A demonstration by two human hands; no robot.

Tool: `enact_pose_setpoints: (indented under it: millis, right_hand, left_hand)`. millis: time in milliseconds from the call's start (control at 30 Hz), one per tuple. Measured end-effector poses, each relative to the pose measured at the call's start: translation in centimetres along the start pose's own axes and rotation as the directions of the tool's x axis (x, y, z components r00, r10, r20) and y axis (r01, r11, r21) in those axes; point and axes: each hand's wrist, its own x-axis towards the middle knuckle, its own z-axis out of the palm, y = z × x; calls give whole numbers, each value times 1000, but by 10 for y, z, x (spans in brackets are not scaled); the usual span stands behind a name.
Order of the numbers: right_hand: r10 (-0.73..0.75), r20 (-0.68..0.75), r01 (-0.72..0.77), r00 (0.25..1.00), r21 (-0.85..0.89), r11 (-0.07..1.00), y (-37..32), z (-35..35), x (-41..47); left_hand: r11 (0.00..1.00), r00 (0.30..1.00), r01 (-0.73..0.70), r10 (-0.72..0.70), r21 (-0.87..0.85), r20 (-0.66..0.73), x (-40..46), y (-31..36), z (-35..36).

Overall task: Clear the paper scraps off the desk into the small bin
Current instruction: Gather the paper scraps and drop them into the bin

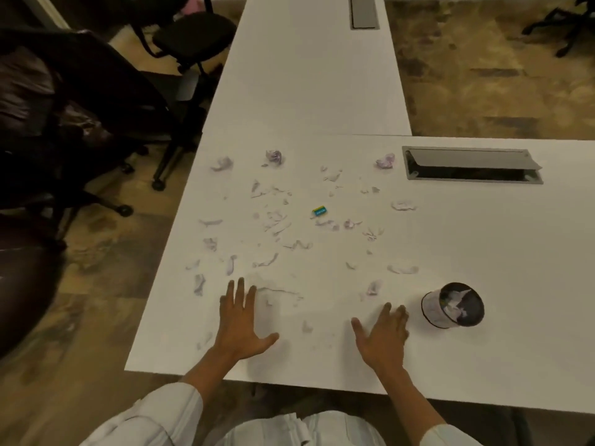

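White and faintly lilac paper scraps [283, 226] lie strewn across the near half of a smooth, matte white desk [483, 252]: thin torn strips, curled slivers and a few crumpled wads along the far side of the scatter. One wad [274, 157] sits tight and ball-like, another [385, 161] lies near a recessed grey cable tray [471, 164] whose flap stands tilted open. Among the shreds rests a small rectangular teal-and-yellow block [319, 211], possibly an eraser, though blur hides its detail.

To the right of the scatter stands the small bin [453, 305], a round, dark-rimmed cylinder with pale walls, already holding crumpled paper pieces. It sits just beside the right hand [383, 336], which lies flat on the desk, fingers straight and spread, gripping nothing. The left hand [240, 323] lies likewise palm-down, fingers fanned wide, empty, with scraps close to its fingertips. Pale striped sleeves cover both forearms.

Beyond the desk's left edge stand dark, glossy office chairs [80, 101] on wheeled bases over a mottled brown floor.
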Motion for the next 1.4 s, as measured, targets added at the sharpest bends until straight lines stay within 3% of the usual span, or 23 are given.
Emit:
enact_pose_setpoints:
  millis: [133,300,467,567,633,700,800,933,1067,1267,1400]
  right_hand:
    - [10,25,-9,1000,-59,998,-20,16,-5]
    - [-144,67,151,987,-110,982,-51,40,-18]
    - [-388,200,418,900,-137,898,-85,60,-35]
    - [-524,168,541,835,-83,837,-95,53,-30]
    - [-469,76,473,880,-30,881,-92,39,-13]
    - [-321,-18,321,947,27,947,-80,20,10]
    - [-150,-75,152,986,15,988,-53,-8,49]
    - [-48,-35,45,998,-62,997,-31,-31,92]
    - [-38,23,39,999,-82,996,-40,-28,106]
    - [-210,33,211,977,-55,976,-95,20,67]
    - [-445,144,457,884,-66,887,-128,48,26]
  left_hand:
    - [973,964,231,-230,13,134,-34,-53,5]
    - [918,902,391,-370,-59,224,-61,-66,16]
    - [920,925,343,-296,-189,237,-74,-54,32]
    - [915,924,350,-302,-199,235,-68,-41,35]
    - [929,938,305,-256,-211,232,-59,-36,34]
    - [936,955,249,-195,-247,224,-47,-34,30]
    - [936,959,243,-193,-254,207,-26,-41,17]
    - [934,959,261,-221,-244,179,-1,-76,-11]
    - [946,949,259,-211,-196,234,21,-123,-25]
    - [964,937,205,-143,-169,319,28,-121,-20]
    - [962,946,195,-132,-193,296,25,-86,-7]
